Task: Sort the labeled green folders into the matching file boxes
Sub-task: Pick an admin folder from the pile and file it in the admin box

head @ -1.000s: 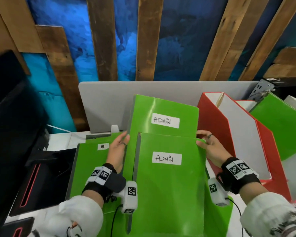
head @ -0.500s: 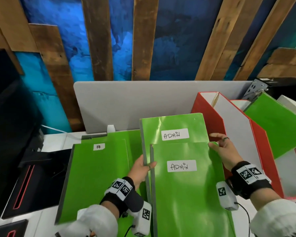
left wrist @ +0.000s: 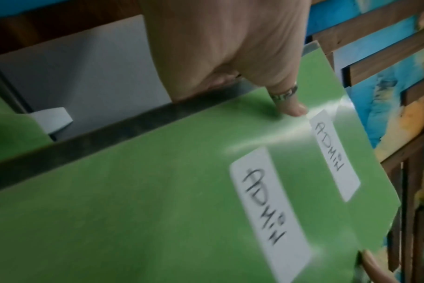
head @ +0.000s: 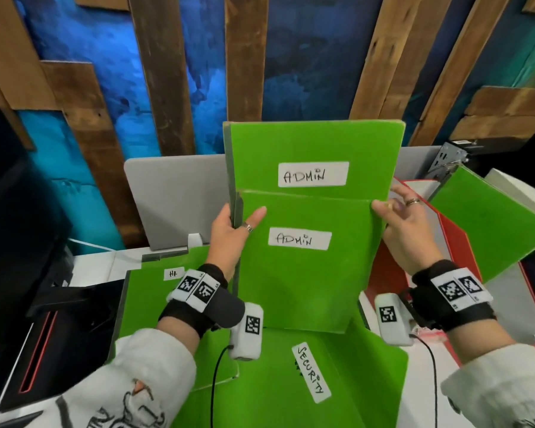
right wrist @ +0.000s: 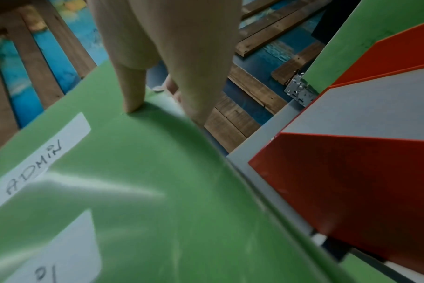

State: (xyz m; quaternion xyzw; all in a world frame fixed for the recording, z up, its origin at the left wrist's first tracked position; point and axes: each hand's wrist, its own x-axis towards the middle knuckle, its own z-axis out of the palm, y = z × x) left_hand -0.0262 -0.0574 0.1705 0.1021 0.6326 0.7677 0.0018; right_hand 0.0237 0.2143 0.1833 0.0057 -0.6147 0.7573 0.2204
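Note:
Two green folders labeled ADMIN are held upright in front of me, the front one (head: 303,273) lower and overlapping the back one (head: 312,149). My left hand (head: 235,230) grips their dark left spine, thumb on the front cover and fingers behind. My right hand (head: 399,223) pinches the right edge, thumb on the front folder (right wrist: 157,172). In the left wrist view both ADMIN labels (left wrist: 269,206) show under my thumb. A green folder labeled SECURITY (head: 337,381) and one labeled HR (head: 149,304) lie flat on the desk below. Red file boxes (head: 464,242) stand at the right.
One box at the far right holds a tilted green folder (head: 488,220). A grey partition panel (head: 173,193) stands behind the desk. A black device with a red slot (head: 44,335) sits at the left. Wooden slats on a blue wall fill the background.
Both ADMIN folders have been lifted off the desk to stand upright. My left hand moved from lying beside them to gripping their spine. The SECURITY folder underneath is now uncovered.

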